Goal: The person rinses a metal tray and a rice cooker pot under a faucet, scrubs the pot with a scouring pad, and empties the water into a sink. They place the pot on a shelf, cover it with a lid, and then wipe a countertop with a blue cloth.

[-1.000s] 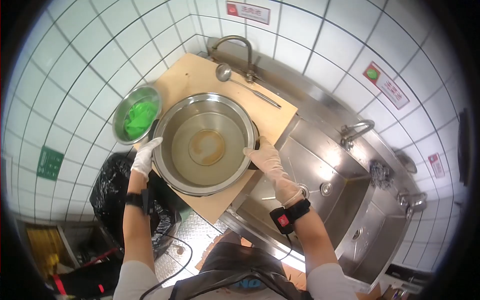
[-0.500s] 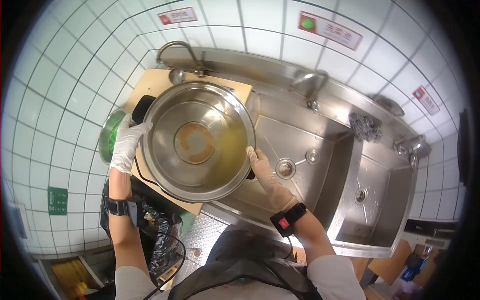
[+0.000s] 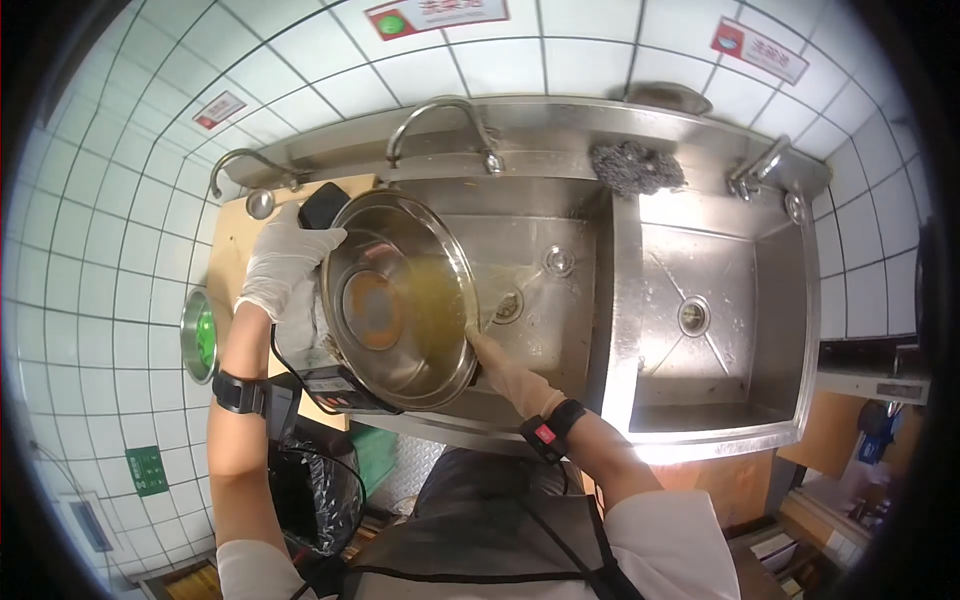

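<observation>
I hold a wide stainless-steel electric pot [image 3: 400,290] between both hands, tilted to the right at the left edge of the large sink [image 3: 560,225]. Yellowish liquid [image 3: 440,300] has pooled on the pot's lower right side, and a brown stain [image 3: 375,312] marks its round base plate. My left hand [image 3: 285,262], in a white glove, grips the raised left side near a black handle [image 3: 324,205]. On the low right side, my gloved right hand [image 3: 508,375] is closed at the rim; its fingertips are partly hidden. A black control panel [image 3: 345,392] shows on the pot's front.
A wooden board [image 3: 228,240] lies left of the sink, with a metal bowl [image 3: 190,335] holding something green beyond it. A curved faucet [image 3: 440,105] stands behind the sink. Steel scrubbers [image 3: 635,168] lie on the ledge near a second basin [image 3: 700,260]. A black bag [image 3: 320,500] stands below.
The pot has moved from over the board to the right, toward the large sink, and tipped further right. My view has turned right. Both hands keep their grip.
</observation>
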A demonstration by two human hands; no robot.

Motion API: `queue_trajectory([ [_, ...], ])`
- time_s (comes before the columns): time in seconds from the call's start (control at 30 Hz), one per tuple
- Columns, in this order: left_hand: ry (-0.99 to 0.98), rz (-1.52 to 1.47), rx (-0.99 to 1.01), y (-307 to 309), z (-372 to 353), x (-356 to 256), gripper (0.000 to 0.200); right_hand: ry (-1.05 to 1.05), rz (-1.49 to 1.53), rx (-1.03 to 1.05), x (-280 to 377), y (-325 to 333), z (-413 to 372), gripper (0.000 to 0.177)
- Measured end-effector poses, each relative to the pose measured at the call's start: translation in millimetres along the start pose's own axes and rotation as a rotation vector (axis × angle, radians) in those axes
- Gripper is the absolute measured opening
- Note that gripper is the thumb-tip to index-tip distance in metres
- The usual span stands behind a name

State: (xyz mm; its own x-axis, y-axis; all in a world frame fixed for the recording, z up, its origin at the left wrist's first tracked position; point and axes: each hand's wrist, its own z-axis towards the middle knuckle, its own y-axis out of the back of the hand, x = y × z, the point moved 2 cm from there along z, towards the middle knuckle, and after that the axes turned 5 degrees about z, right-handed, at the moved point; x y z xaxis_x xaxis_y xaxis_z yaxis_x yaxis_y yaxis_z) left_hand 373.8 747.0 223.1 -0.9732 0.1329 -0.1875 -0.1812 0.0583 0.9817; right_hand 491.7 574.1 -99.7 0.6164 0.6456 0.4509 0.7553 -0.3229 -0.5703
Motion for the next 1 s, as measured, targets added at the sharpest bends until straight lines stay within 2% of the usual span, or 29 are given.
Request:
queue_trajectory([
  [0.07, -0.066, 0.043, -0.035, 3, -6, -31, 0.05, -0.104, 0.319, 0.099, -9, 1, -7, 0.049],
  [0.13, -0.028, 0.043, 0.067, 4, -14, -59, 0.048, -0.139, 0.289, 0.079, -7, 6, -17, 0.048],
  [0.2, -0.04, 0.081, 0.062, 2, -19, -77, 0.046, -0.17, 0.253, 0.063, -4, 11, -29, 0.047],
  [0.27, -0.045, 0.121, 0.055, 1, -25, -91, 0.045, -0.089, 0.398, 0.157, -11, 16, -41, 0.045],
  [0.37, -0.128, 0.124, 0.026, 3, -35, -113, 0.043, -0.138, 0.332, 0.17, -19, 15, -42, 0.037],
  [0.43, -0.154, 0.116, 0.111, 6, -47, -136, 0.042, -0.159, 0.394, 0.215, -34, 9, -37, 0.036],
  [0.6, -0.26, 0.193, 0.071, 11, -76, -171, 0.037, -0.184, 0.571, 0.307, -43, -11, -34, 0.033],
  [0.67, -0.414, 0.248, -0.067, 16, -89, -180, 0.044, -0.179, 0.594, 0.269, -37, -18, -36, 0.03],
  [0.7, -0.49, 0.27, -0.135, 21, -96, -186, 0.049, -0.179, 0.595, 0.279, -55, -19, -16, 0.03],
  [0.77, -0.453, 0.294, -0.106, 30, -110, -200, 0.051, 0.771, -0.298, 0.512, -98, -22, 42, 0.03],
  [0.8, -0.417, 0.308, -0.071, 34, -115, -206, 0.053, 0.774, -0.298, 0.52, -83, -33, 25, 0.03],
  [0.87, -0.392, 0.327, -0.024, 39, -123, -214, 0.055, -0.099, 0.771, 0.379, -36, -58, -31, 0.031],
  [0.93, -0.436, 0.409, -0.06, 40, -132, -220, 0.039, -0.107, 0.735, 0.425, -26, -66, -40, 0.03],
  [0.97, -0.425, 0.416, -0.062, 38, -133, -215, 0.05, -0.114, 0.706, 0.457, -25, -67, -43, 0.03],
  [1.0, -0.424, 0.412, -0.052, 37, -136, -213, 0.05, -0.12, 0.71, 0.448, -24, -69, -45, 0.03],
])
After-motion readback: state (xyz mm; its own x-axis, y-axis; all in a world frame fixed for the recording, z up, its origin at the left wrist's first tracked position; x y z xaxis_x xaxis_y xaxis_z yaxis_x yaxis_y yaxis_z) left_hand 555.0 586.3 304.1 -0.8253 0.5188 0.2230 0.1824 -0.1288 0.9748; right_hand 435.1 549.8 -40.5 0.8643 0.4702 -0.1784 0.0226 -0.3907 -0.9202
